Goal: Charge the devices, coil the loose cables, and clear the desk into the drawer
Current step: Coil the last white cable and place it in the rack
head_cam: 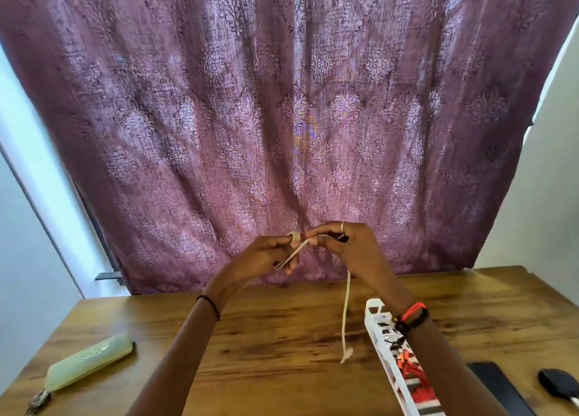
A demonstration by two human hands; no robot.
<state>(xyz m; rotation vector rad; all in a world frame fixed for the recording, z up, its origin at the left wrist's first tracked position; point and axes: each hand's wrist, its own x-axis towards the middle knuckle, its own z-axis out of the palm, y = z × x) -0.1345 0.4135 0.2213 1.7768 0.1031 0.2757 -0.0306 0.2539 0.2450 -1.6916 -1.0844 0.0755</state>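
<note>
Coiling step: above the brown wooden surface's [282, 328] far edge, our left hand [269, 254] pinches the thin white cable's [346, 306] loops, right hand [347, 243] grips the strand; hanging tail wants winding next.

We face daylight glowing through the purple curtain [282, 118], brightest at its middle, where a faint rainbow moiré shimmers. Strips of wall [25, 227] at both sides wash out pale and bluish. The desk [282, 337] is evenly lit, with a soft sheen on the wood. The wide lens bows the curtain's edges and the desk's corners. The whole frame is slightly soft, and the hanging end of the cable [346, 306] smears.
</note>
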